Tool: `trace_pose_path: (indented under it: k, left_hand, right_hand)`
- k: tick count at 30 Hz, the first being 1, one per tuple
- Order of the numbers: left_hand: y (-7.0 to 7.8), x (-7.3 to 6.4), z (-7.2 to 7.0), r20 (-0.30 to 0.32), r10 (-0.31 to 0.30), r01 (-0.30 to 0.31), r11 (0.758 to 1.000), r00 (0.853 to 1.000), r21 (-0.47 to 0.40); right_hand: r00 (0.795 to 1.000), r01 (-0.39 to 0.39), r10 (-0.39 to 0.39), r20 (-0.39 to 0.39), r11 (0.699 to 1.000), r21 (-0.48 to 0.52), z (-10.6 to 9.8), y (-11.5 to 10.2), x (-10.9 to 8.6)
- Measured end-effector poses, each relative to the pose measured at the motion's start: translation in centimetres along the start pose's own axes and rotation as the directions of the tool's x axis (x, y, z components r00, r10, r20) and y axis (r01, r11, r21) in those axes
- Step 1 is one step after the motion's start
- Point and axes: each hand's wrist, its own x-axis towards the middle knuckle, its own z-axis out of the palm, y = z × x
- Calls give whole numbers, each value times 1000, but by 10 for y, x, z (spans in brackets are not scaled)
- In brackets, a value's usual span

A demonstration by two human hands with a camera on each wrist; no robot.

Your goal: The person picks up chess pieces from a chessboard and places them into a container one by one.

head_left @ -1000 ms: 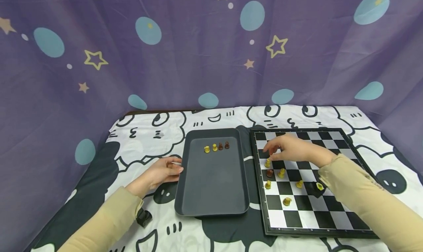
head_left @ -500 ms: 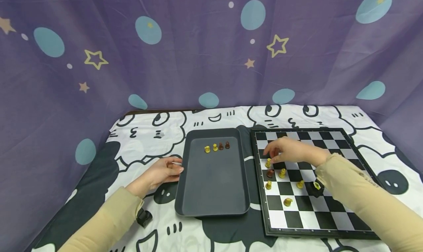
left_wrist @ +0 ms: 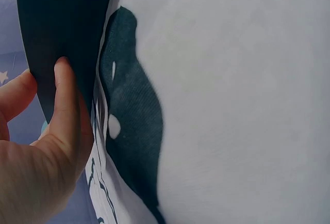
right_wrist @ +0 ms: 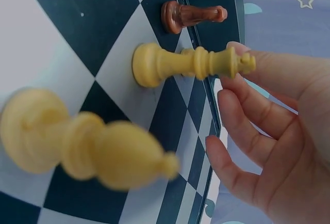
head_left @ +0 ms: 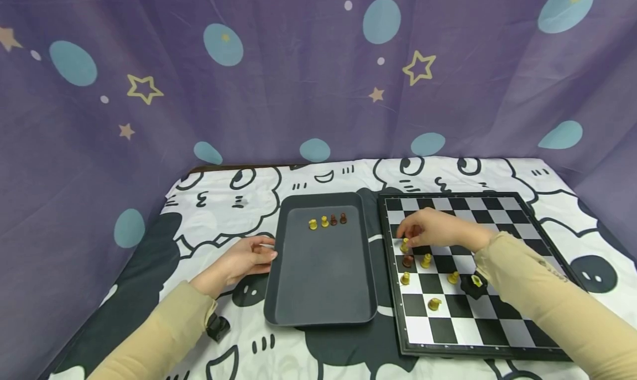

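My left hand [head_left: 247, 260] pinches the left rim of the dark grey tray [head_left: 318, 280], thumb on one side and fingers on the other, clearer in the left wrist view. Over the left part of the chessboard [head_left: 465, 308], my right hand [head_left: 433, 227] pinches the top of a yellow chess king [right_wrist: 170, 64] with thumb and forefinger. The king's base stands on a light square. Close beside it are a brown chess piece [right_wrist: 180, 17] and a yellow bishop [right_wrist: 111, 149], blurred in the right wrist view.
Inside the tray's far end stand two yellow chess pieces [head_left: 324, 222] and two brown ones [head_left: 343, 218]. More yellow pieces [head_left: 434, 303] are on the board's near left squares. A patterned cloth [head_left: 239, 203] lies underneath; a purple curtain [head_left: 278, 92] hangs behind.
My right hand has drawn its thumb and forefinger together at the yellow king's top. The left hand and the tray stay put.
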Motion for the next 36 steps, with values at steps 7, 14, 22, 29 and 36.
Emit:
trace_pose_path:
  k: [7,14,22,29,36]
  left_hand:
    - [1,-2,1,6,4,-4,1000,1000,-5]
    - [0,1,1,5,1,0,1000,1000,-10]
    - [0,2,0,-8,-8,8,1000,1000,2]
    - [3,2,1,-3,-10,10,1000,1000,6]
    - [2,0,0,0,-10,10,1000,1000,1]
  right_hand:
    - [1000,-2,1,11,1000,24,1,1,0]
    - [1000,-15,15,11,999,37,2,1,-2]
    - [1000,13,-13,9,999,30,2,-1,0]
    - [1000,4,-4,3,1000,14,0,-1,0]
    - [999,11,-11,-41,1000,-5,-5,-5,2]
